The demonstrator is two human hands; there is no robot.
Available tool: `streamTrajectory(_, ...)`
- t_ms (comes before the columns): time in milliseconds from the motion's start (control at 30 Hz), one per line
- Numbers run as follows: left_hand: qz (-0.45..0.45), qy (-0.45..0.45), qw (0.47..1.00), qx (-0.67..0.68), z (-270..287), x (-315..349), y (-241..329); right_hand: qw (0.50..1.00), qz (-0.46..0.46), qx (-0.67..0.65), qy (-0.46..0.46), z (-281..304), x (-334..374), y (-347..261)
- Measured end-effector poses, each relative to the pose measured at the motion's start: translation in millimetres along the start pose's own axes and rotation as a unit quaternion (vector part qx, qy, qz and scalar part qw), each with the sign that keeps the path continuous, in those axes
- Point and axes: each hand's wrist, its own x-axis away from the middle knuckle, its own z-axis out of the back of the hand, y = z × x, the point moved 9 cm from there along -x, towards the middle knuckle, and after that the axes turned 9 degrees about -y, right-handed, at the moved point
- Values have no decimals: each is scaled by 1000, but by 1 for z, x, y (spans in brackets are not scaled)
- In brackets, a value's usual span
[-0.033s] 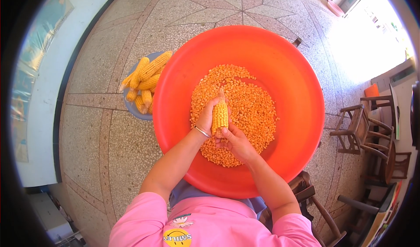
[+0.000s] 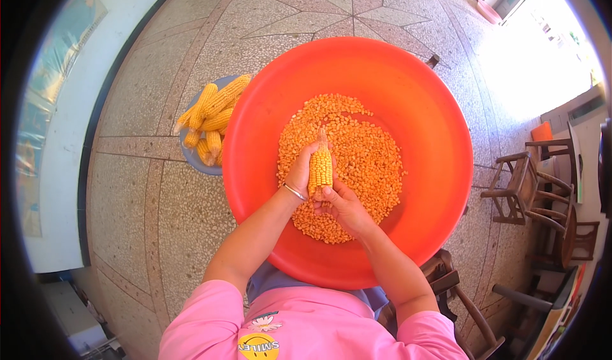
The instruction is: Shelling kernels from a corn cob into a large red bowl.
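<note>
Over the near part of the orange basin, the right hand grips the lower end and the left hand clasps the side of a corn cob standing upright, bare tip pointing away, above loose kernels, with whole cobs piled beyond on the left.

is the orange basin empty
No, the orange basin holds a pile of loose corn kernels under both hands.
</note>
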Motion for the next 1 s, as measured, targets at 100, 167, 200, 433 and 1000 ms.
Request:
streamTrajectory(100,-1,-2,998,59,8,-2,-2,999,10,50,4,2,-1,-1)
streamTrajectory(167,-2,-6,998,55,6,-2,-2,997,9,83,6,3,0,-2)
streamTrajectory(200,-3,-10,999,50,5,-2,-1,997,10,78,8,3,1,-3)
streamTrajectory(433,-13,-6,998,-69,0,-1,6,999,-33,-21,-34,2,3,0)
streamTrajectory(1000,52,19,998,-19,8,-1,-12,998,-30,52,-6,5,2,5)
